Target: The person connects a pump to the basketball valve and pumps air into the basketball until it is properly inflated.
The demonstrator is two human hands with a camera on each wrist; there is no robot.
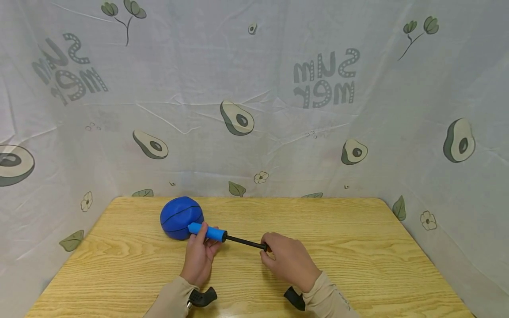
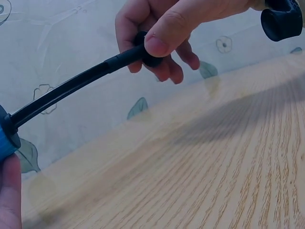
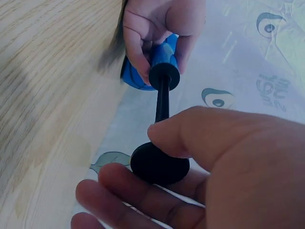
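Note:
A blue ball with black seams (image 1: pixel 179 216) sits on the table toward the back left, its surface looking slightly uneven. The tip of a hand pump's blue barrel (image 1: pixel 214 233) meets the ball's right side; whether a needle is in it is hidden. My left hand (image 1: pixel 200 258) grips this barrel, thumb on top. From the barrel the black plunger rod (image 2: pixel 66 94) extends far out. My right hand (image 1: pixel 289 258) pinches the rod's end at the round black knob (image 3: pixel 159 163), with thumb and index finger, the other fingers loose beneath.
The wood-grain table (image 1: pixel 358 247) spreads out to both sides and behind the hands. A pale curtain printed with avocados (image 1: pixel 318 132) hangs round its back and sides. Black wrist mounts (image 1: pixel 203 297) sit at both sleeves.

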